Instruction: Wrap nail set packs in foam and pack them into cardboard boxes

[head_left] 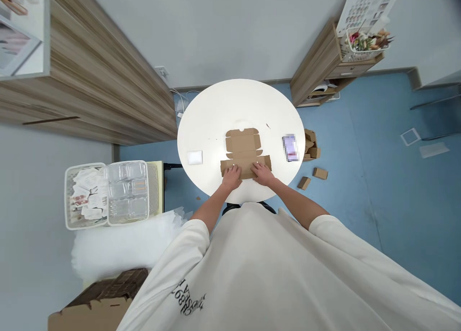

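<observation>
An unfolded brown cardboard box blank lies flat on the round white table, its notched flap pointing away from me. My left hand rests on the near left part of the cardboard, fingers stretched out. On the near right part lies my right hand, its fingers also extended and pressing on the sheet. Left of the cardboard is a small white packet. A pixelated purple item sits near the table's right edge.
Small cardboard boxes lie on the blue floor right of the table, beside a carton. At left stand plastic bins and white wrapping material. Wooden cabinets flank the table, one with a flower basket.
</observation>
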`<state>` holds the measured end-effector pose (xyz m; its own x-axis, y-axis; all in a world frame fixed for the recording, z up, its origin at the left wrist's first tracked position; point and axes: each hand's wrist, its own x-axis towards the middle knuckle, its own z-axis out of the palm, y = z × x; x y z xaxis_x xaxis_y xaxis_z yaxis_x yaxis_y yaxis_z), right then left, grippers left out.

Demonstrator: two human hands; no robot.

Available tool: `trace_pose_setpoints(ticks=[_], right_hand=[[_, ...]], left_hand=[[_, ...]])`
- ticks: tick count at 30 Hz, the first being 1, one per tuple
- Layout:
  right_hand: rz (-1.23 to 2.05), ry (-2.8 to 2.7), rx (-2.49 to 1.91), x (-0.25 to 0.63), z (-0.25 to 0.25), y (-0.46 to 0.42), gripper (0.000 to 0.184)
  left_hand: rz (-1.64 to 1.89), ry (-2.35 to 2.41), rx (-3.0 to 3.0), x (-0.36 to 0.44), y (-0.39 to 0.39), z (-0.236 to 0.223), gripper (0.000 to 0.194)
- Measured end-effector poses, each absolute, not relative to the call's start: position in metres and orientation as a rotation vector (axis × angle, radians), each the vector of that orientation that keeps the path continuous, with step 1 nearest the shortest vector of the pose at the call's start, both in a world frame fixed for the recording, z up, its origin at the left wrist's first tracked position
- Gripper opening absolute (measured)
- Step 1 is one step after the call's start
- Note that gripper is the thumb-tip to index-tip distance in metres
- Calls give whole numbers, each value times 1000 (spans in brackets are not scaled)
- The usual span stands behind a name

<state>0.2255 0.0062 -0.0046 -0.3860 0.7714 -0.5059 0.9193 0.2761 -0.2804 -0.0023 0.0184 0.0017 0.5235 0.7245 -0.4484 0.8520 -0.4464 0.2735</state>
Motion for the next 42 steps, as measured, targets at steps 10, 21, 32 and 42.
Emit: trace_pose_setpoints(ticks=[10,21,32,42], right_hand=[[-818,2264,1548,226,5,30,41],[-873,1904,2588,241,-9,110,27],[-1156,1719,2623,245,-14,118,30],[-1114,1873,2491,251,-3,81,39]], left_hand=[[-349,1275,2329,17,38,4,38],[-399,1239,2298,24,45,8,43],[-430,1351,2174,33,42,3,68],[-415,1320,2195,35,40,10,72]])
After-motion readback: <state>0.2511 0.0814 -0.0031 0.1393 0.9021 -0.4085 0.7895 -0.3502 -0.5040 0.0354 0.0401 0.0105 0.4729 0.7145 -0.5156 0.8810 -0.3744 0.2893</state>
